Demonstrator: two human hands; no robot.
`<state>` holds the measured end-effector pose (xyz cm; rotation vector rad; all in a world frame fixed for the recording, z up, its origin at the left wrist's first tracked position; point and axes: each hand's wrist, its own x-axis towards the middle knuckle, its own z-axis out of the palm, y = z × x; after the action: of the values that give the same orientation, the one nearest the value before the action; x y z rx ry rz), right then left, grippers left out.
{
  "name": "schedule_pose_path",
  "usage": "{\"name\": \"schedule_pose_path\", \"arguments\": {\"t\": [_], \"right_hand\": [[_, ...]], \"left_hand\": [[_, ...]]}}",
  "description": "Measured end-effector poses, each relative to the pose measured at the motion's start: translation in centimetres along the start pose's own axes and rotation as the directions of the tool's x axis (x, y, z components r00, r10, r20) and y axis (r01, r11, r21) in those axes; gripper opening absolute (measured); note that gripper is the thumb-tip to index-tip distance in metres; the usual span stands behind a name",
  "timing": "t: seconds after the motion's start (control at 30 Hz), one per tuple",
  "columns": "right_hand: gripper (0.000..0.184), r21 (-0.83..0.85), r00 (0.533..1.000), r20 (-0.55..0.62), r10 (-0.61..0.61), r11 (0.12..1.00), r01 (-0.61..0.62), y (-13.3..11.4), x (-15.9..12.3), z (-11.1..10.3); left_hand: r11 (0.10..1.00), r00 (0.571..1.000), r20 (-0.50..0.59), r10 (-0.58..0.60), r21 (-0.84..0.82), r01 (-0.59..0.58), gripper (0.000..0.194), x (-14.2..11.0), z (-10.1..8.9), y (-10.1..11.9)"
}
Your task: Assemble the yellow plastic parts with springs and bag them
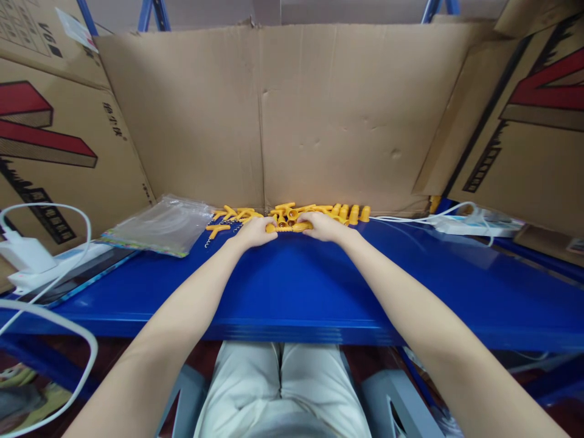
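Pinching yellow parts point(291, 228) near the back of the blue surface point(296, 280): left grip point(255, 232) and right grip point(323, 225), facing, both curled narrow on them. One part spanning the two, or two meeting: cannot tell. Just behind, a loose heap point(286, 213), some pieces open-ended. Beside the left grip, T-handles point(219, 229) with metal spirals, scattered. Beside the right grip, cups point(354, 214) standing in a rough row. Progress, by judgement: cups look ordered; heap and handles look not yet arranged. Farther out: plastic bag point(164, 225) at left, cardboard point(365, 109) behind.
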<state>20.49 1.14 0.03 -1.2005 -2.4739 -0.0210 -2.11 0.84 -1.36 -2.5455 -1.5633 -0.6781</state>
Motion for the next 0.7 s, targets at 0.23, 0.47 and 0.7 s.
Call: {"name": "schedule_pose_path", "arguments": {"t": [0.23, 0.47, 0.7], "right_hand": [[0.032, 0.216, 0.994, -0.108, -0.018, 0.975, 0.041, 0.3, 0.1, 0.1], [0.038, 0.531, 0.979, 0.057, 0.195, 0.824, -0.195, 1.2, -0.4, -0.5], [0.024, 0.784, 0.945, 0.252, 0.208, 0.529, -0.326, 1.0, -1.1, -1.1]], "left_hand": [[0.997, 0.999, -0.027, -0.023, -0.07, 0.021, 0.031, 0.1, -0.2, -0.4], [0.995, 0.998, -0.013, -0.065, -0.071, 0.064, 0.031, 0.0, -0.5, -0.6], [0.995, 0.999, -0.032, -0.044, -0.094, 0.041, 0.03, -0.2, -0.6, -0.7]]}}
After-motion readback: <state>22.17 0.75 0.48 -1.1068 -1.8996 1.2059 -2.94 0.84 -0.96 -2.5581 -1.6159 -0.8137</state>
